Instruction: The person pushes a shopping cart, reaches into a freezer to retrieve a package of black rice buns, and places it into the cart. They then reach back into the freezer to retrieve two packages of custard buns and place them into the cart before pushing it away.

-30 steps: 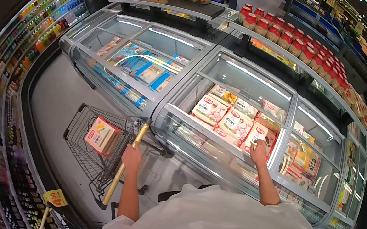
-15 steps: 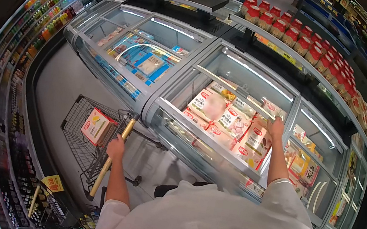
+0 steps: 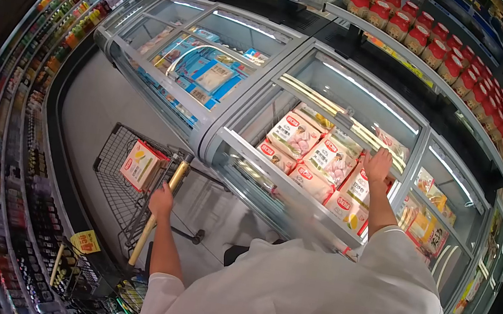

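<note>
My left hand [image 3: 161,202] is closed round the gold-coloured handle [image 3: 176,179] of a wire shopping cart [image 3: 115,157]. A red-and-white food package [image 3: 142,165] lies in the cart's basket. My right hand [image 3: 378,165] is at the front rail of a sliding glass freezer lid [image 3: 353,126], its fingers bent over the edge; the exact grip is partly hidden. Below and beside this hand, the chest freezer [image 3: 227,143] holds several red-and-white frozen food packages [image 3: 331,160]. One package [image 3: 358,188] lies just under my right wrist.
More freezer sections stand to both sides, one with blue packages [image 3: 211,77]. Red-capped bottles [image 3: 418,35] line a shelf [image 3: 390,44] above the freezers. Stocked shelves [image 3: 46,69] run along the left. A yellow price sign [image 3: 86,241] stands near another cart at lower left.
The view has shifted, so the freezer appears higher and further right. My right hand stays at the lid's rail with its fingers more visible. My left hand keeps hold of the cart handle.
</note>
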The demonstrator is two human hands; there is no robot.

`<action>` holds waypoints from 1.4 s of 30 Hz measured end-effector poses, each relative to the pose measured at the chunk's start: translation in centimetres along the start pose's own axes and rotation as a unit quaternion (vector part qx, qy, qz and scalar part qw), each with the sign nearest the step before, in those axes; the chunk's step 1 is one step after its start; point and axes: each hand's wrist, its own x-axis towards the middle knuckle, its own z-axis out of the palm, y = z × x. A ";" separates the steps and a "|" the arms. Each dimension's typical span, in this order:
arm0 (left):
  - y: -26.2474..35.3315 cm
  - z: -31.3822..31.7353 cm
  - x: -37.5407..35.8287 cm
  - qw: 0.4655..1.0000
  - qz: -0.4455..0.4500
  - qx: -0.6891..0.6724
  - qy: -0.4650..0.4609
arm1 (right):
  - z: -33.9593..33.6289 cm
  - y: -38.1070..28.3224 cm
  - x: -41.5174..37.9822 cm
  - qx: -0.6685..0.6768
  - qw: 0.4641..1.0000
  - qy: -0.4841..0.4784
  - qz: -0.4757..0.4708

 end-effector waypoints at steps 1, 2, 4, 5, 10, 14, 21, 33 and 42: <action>0.5 -0.2 -0.1 1.000 -0.004 0.001 0.002 | 0.8 0.3 2.0 0.003 1.000 -0.001 -0.003; 0.7 -0.5 -0.4 1.000 -0.006 0.004 0.002 | 1.6 0.5 4.0 0.031 0.999 0.023 0.010; 0.4 -0.9 -0.1 1.000 -0.012 0.017 0.003 | 3.1 -0.7 7.0 0.063 0.997 0.037 0.025; 0.2 -0.5 0.4 1.000 -0.013 0.028 -0.003 | 3.7 -1.4 8.2 0.071 0.995 0.075 0.004; 0.8 -0.8 0.0 1.000 -0.028 0.001 -0.012 | 9.3 -5.8 6.8 0.051 0.991 -0.115 -0.050; 0.6 -0.3 0.5 0.998 -0.051 0.021 -0.006 | 7.7 -7.7 6.3 0.017 0.991 -0.120 -0.049; 0.9 -1.7 -0.2 0.999 -0.030 -0.016 -0.027 | 7.0 -7.9 13.9 0.137 0.930 -0.306 -0.149; 0.4 -1.8 -0.8 0.999 -0.017 -0.032 0.002 | 7.0 -10.1 5.3 0.165 0.972 -0.104 -0.135; 0.0 -2.0 -0.9 0.998 -0.018 -0.056 -0.003 | 6.4 -14.2 -7.3 0.192 0.963 -0.037 -0.184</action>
